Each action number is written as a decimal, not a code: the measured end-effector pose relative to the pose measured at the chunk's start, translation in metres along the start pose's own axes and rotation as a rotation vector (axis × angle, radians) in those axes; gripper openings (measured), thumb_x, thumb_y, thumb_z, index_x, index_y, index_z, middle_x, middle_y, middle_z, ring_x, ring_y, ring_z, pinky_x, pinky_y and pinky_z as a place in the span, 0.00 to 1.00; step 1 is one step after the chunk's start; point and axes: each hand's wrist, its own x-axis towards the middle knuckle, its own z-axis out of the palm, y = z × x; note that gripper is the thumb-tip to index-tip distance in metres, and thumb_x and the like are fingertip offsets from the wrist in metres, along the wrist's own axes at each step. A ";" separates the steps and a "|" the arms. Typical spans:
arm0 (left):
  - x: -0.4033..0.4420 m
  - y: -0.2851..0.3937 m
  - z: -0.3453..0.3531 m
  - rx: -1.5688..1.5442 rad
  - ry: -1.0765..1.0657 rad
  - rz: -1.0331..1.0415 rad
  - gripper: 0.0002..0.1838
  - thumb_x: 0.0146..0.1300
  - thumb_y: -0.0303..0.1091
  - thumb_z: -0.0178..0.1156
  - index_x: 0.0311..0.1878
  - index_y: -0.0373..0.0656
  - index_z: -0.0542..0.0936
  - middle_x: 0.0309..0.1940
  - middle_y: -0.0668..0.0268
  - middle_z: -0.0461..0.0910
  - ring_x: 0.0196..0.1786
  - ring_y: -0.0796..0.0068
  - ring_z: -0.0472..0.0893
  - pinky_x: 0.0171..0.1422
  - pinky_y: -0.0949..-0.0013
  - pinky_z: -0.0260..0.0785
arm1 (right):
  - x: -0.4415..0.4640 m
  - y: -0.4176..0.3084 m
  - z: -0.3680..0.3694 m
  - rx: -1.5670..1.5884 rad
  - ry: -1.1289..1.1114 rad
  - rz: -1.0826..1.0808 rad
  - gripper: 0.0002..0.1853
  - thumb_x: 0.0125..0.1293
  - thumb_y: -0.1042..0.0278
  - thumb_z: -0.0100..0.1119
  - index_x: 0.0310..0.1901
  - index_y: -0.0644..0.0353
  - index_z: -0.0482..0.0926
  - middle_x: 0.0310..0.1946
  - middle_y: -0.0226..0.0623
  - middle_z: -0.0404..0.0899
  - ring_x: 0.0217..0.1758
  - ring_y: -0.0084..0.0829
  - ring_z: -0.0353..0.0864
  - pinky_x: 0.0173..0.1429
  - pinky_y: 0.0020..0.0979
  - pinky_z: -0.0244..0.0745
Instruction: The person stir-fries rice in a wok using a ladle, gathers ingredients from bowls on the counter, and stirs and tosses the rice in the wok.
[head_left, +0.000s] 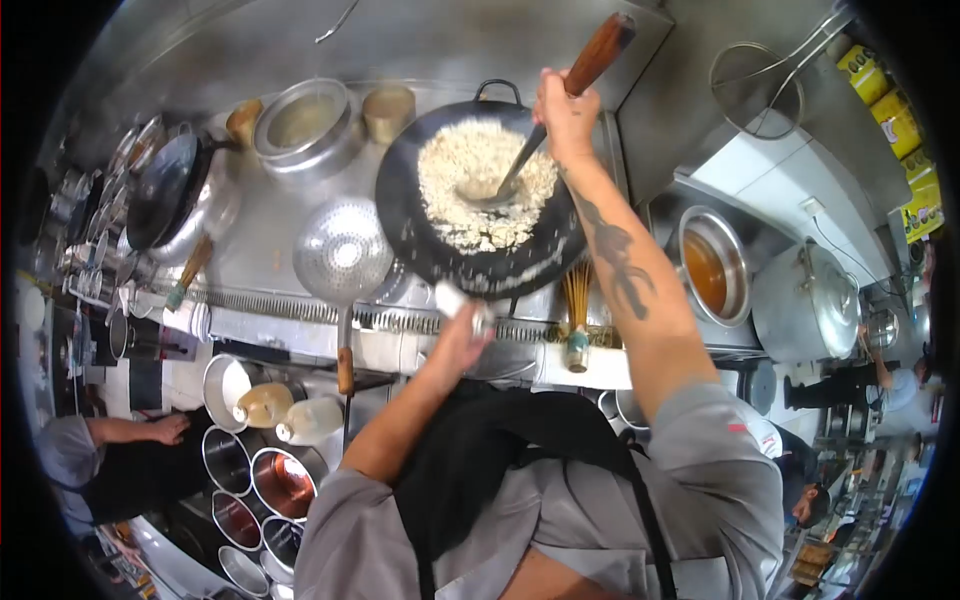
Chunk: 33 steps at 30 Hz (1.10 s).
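A black wok [405,215] holds a pale, crumbly mass that looks like fried rice [470,150]. My right hand [568,118] is wrapped round the shaft of a wok ladle [600,55], just below its wooden grip. The ladle's bowl rests down in the rice. At the wok's near rim, my left hand [462,345] is closed on a folded white cloth [452,300]; whether a wok handle lies under the cloth is hidden. A perforated skimmer [343,250] with a wooden handle lies just left of the wok.
A bamboo brush [577,320] lies by the near edge. Right stand a pot of orange-brown liquid [706,270] and a large lidded pot [805,305]. Stacked metal pans [305,125] sit back left. Lower left are sauce containers [285,480] and a co-worker [110,450]; other people stand far right.
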 end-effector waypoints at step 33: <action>0.099 0.048 0.009 -0.226 0.143 -0.130 0.09 0.59 0.32 0.56 0.41 0.41 0.75 0.34 0.62 0.77 0.35 0.69 0.76 0.26 0.68 0.68 | 0.041 0.026 0.040 0.114 -0.087 -0.089 0.14 0.64 0.70 0.57 0.23 0.54 0.65 0.14 0.25 0.64 0.13 0.19 0.60 0.18 0.25 0.57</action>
